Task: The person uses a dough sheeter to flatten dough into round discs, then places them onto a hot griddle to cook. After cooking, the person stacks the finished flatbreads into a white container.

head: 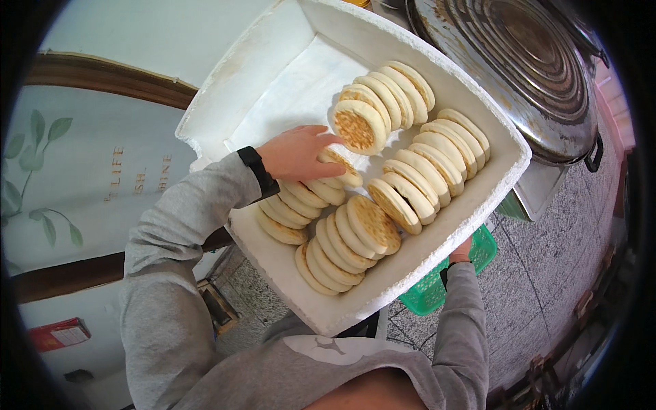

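Note:
A white foam box (pixel 435 256) lies before me with several rows of round, flat breads, pale with browned faces. My left hand (pixel 302 154) reaches in over the left side, its thumb and fingers around a flatbread (pixel 351 174) at the end of the left row. Beside it stands another row of breads (pixel 359 125) at the far side. More breads (pixel 425 169) lean along the right wall, and a row (pixel 338 246) sits at the near end. My right hand (pixel 460 251) is mostly hidden behind the box's right edge, at a green plastic basket (pixel 425 294); its grip is hidden.
A large, worn metal pan lid with ridged rings (pixel 517 61) stands just beyond the box's far right side. A black handle (pixel 594 154) juts from it. On the left is a wall panel with printed leaves and writing (pixel 77 169). Speckled floor tiles (pixel 533 256) show at right.

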Available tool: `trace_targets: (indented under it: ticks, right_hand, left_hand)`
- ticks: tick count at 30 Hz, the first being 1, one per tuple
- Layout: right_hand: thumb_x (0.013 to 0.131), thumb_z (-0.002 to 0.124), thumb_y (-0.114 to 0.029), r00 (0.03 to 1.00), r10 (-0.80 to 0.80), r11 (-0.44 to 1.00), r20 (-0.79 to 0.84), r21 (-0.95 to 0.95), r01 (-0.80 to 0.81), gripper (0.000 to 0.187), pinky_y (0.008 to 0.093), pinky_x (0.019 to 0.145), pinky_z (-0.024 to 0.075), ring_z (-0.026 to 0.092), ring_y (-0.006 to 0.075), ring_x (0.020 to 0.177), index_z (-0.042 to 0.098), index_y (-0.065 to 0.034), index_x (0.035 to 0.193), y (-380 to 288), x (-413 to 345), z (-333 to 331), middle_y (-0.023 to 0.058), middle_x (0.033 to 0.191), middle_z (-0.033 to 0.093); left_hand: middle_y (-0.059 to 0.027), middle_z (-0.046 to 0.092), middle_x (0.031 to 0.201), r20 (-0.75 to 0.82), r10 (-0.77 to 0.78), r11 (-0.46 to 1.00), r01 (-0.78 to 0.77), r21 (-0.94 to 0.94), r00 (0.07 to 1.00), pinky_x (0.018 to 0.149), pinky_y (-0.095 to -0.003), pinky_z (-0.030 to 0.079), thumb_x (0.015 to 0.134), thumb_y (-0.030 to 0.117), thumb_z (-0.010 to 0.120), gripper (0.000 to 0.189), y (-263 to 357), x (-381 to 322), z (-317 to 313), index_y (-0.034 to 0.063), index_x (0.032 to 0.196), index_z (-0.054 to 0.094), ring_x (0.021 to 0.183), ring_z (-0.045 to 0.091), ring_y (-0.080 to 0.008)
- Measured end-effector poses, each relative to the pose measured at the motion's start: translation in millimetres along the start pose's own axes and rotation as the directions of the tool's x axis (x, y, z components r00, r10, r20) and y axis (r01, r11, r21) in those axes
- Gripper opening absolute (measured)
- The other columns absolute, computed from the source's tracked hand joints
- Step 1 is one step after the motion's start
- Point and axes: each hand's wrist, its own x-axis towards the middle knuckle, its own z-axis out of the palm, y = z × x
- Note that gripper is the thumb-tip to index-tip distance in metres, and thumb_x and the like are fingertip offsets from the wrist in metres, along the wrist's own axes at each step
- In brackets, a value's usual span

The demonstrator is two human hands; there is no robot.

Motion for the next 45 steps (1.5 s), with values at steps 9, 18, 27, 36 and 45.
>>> trace_targets:
  ticks: [9,18,27,36,45]
  right_hand:
    - [0.073,0.069,-0.005,0.922,0.383,0.887,-0.054,0.301,-0.351,0.055,0.0363,0.085,0.0486,0.06,0.0313,0.1,0.049,0.0008,0.124,-55.7,-9.7,-50.4,0.0162,0.115,0.06]
    - [0.083,0.063,-0.007,0.941,0.337,0.451,0.018,0.874,-0.178,0.052,0.0368,0.096,0.0473,0.057,0.0233,0.111,0.041,0.0006,0.131,-258.2,-64.6,-235.7,0.0125,0.122,0.056]
    - [0.079,0.069,-0.01,0.975,-0.153,0.8,0.16,0.6,0.027,0.067,0.0305,0.095,0.0454,0.054,0.0192,0.115,0.036,0.002,0.136,-520.7,51.2,-226.5,0.011,0.125,0.053]
    - [0.081,0.068,-0.019,0.884,-0.33,0.943,0.331,0.078,0.323,0.055,0.0351,0.09,0.0468,0.059,0.0317,0.102,0.045,-0.0007,0.127,-534.8,108.9,-60.9,0.0187,0.112,0.06]
    - [0.082,0.061,-0.015,0.849,-0.325,0.837,0.416,-0.291,0.463,0.035,0.0412,0.086,0.0463,0.055,0.0366,0.097,0.054,-0.0034,0.115,-500.6,91.9,-44.0,0.0191,0.104,0.058]
  left_hand:
    - [-0.0279,0.054,0.122,0.187,-0.297,0.925,0.331,-0.188,0.936,0.092,-0.0376,0.045,0.077,0.062,0.059,0.089,1.3,-0.7,-16.8,-0.003,0.135,0.04,0.113,0.054,-0.0352]
    - [-0.0278,0.046,0.133,0.077,-0.197,0.963,0.207,-0.175,0.977,0.102,-0.0371,0.038,0.074,0.064,0.058,0.098,-12.3,-0.5,-9.7,-0.01,0.134,0.038,0.122,0.047,-0.0358]
    - [-0.03,0.044,0.134,0.167,-0.18,0.914,0.228,-0.335,0.969,0.101,-0.0354,0.039,0.071,0.066,0.062,0.111,-28.4,7.3,-8.0,-0.0106,0.141,0.022,0.123,0.047,-0.0358]
    - [-0.0317,0.05,0.126,0.142,-0.156,0.891,0.202,-0.406,0.977,0.097,-0.0338,0.042,0.066,0.063,0.067,0.118,-36.7,7.7,-5.6,-0.015,0.14,0.018,0.118,0.052,-0.0362]
    - [-0.0197,0.052,0.127,0.193,-0.023,0.824,0.128,-0.552,0.981,0.093,-0.0361,0.045,0.085,0.047,0.056,0.075,-81.9,58.6,-36.7,0.0004,0.139,0.034,0.116,0.052,-0.0281]
